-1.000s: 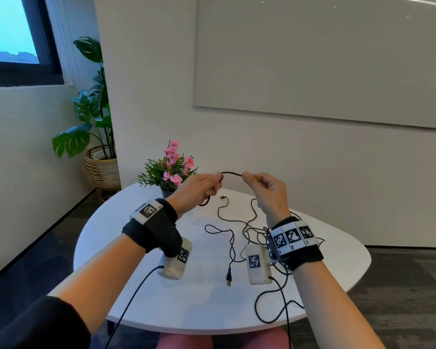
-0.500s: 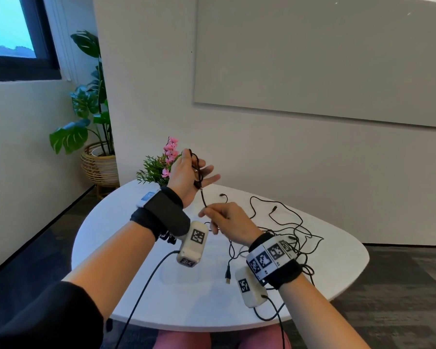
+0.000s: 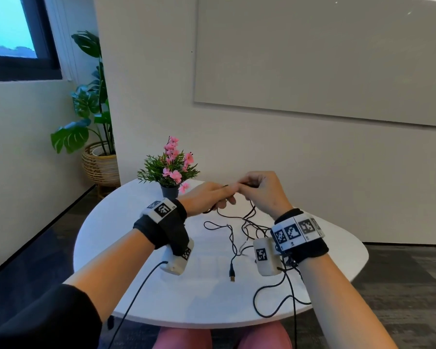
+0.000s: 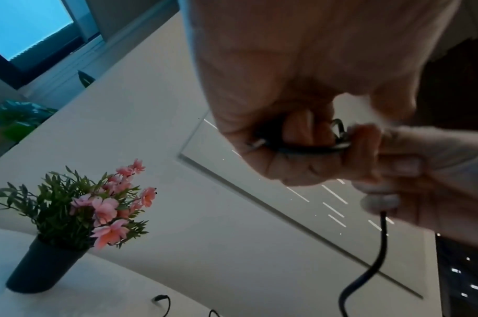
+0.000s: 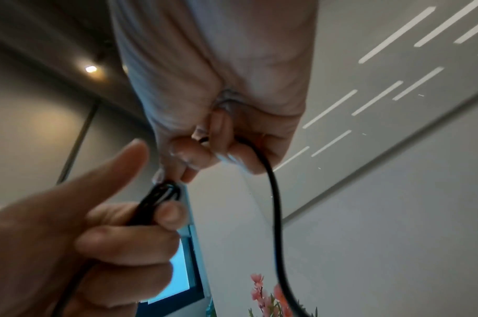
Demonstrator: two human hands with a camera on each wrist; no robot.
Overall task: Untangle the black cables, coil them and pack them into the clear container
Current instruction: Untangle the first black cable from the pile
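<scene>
Hands have come back together above the table [image 3: 141, 293]. Half a second ago the left hand [image 3: 207, 197] was raised with fingers spread near the flowers [image 3: 173, 167], cable wound on it, and the right hand [image 3: 262, 191] was low, close to the table. Now both hands meet at one height, behind the middle of the table, fingertips touching. One second ago they held a short piece of cable stretched between them, apart.

The left hand now grips a small bundle of cable loops [image 5: 159, 199]; in the right wrist view its fingers curl around the loops and the thumb stands up straight. The right hand pinches the same cable [image 5: 273, 193] with curled fingers, and the cable hangs down from it in a curve. In the left wrist view a loop [image 4: 300, 148] passes through the left fingers toward the right fingers.

The other cables [image 3: 239, 230] lie tangled on the table between the wrists, with a plug [image 3: 232, 274] toward the near edge. One cable [image 3: 267, 306] loops over the near edge at the right.

The tangle is partly hidden behind the right wrist, so I cannot count the cables. The clear container does not show in any view. Both wrist views are blurred and dim, and the cable ends inside the fists are hidden.
</scene>
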